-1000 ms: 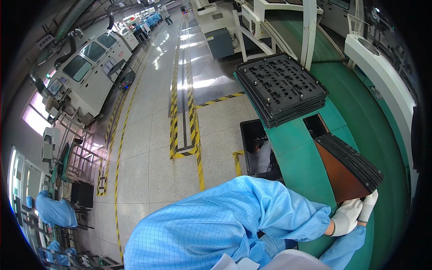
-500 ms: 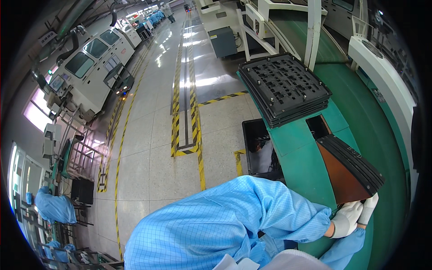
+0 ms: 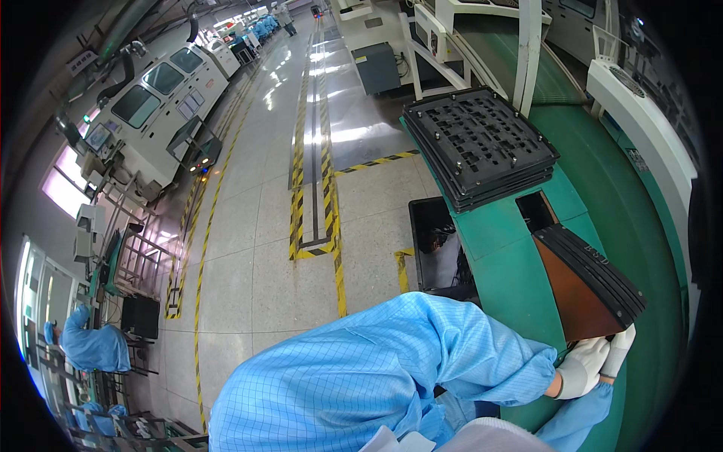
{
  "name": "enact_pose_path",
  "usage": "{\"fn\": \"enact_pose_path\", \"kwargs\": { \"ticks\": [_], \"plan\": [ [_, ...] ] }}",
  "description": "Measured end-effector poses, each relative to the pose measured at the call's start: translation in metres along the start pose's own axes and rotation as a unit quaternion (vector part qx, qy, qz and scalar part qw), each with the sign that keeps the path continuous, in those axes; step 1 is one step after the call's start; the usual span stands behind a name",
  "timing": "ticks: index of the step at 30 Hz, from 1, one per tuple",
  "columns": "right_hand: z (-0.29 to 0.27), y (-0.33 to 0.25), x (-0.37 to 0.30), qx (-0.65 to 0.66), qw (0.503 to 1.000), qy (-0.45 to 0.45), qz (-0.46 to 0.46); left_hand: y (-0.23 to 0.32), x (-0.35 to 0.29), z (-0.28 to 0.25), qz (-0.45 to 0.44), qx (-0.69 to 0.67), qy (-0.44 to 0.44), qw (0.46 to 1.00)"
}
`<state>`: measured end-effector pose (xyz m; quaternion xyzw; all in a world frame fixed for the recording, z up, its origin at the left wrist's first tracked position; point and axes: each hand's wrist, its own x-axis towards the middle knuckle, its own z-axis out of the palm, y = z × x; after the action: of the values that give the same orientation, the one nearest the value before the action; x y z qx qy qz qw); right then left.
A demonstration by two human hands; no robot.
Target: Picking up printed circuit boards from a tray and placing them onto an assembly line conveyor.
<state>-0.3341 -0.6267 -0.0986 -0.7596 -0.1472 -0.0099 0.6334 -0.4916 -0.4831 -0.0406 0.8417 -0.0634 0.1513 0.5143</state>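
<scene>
A dark holder with ribbed black slats and a brown side panel (image 3: 568, 290) stands tilted on the green work surface (image 3: 504, 279) at the right. My left hand (image 3: 581, 369), in a white glove, is bent in against the near end of this holder, its fingers bunched. Just right of it, my right hand (image 3: 619, 350), gloved too, reaches up to the same end with its fingers curled. The two hands almost touch. Whatever lies between their fingertips is hidden behind the gloves and the holder's edge.
Farther along the surface lies a stack of black slotted trays (image 3: 482, 143), near a square opening (image 3: 535, 212). A black bin (image 3: 440, 256) with cables stands left of it. A green conveyor belt (image 3: 640, 226) runs along the right. A co-worker (image 3: 94, 343) sits far left.
The view has shifted slightly, so the surroundings sit a little to the right. Both hands stay at the holder's near end, with hardly any visible movement.
</scene>
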Motion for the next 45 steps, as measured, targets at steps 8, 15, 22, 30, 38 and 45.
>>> {"fn": "enact_pose_path", "kwargs": {
  "ticks": [8,15,22,30,38,45],
  "plan": [
    [0.0,-0.014,0.001,-0.077,0.995,-0.031,-0.058,0.003,-0.001,-0.004,0.015,-0.022,0.012,1.0],
    [0.006,-0.018,0.0,-0.063,0.996,-0.031,-0.06,-0.001,-0.001,-0.004,0.016,-0.007,0.014,1.0],
    [-0.009,0.004,0.005,-0.046,0.998,-0.03,-0.028,0.001,-0.002,0.001,0.029,-0.007,0.033,0.999],
    [0.005,-0.026,-0.004,-0.061,0.995,-0.045,-0.064,0.0,0.0,-0.004,0.027,0.005,-0.01,1.0],
    [0.019,-0.033,-0.003,-0.051,0.997,-0.024,-0.057,0.0,0.0,-0.01,0.024,0.01,-0.023,0.999],
    [0.025,-0.042,-0.006,-0.054,0.996,-0.012,-0.073,-0.003,-0.002,-0.007,0.034,0.022,-0.009,0.999]
  ]
}}
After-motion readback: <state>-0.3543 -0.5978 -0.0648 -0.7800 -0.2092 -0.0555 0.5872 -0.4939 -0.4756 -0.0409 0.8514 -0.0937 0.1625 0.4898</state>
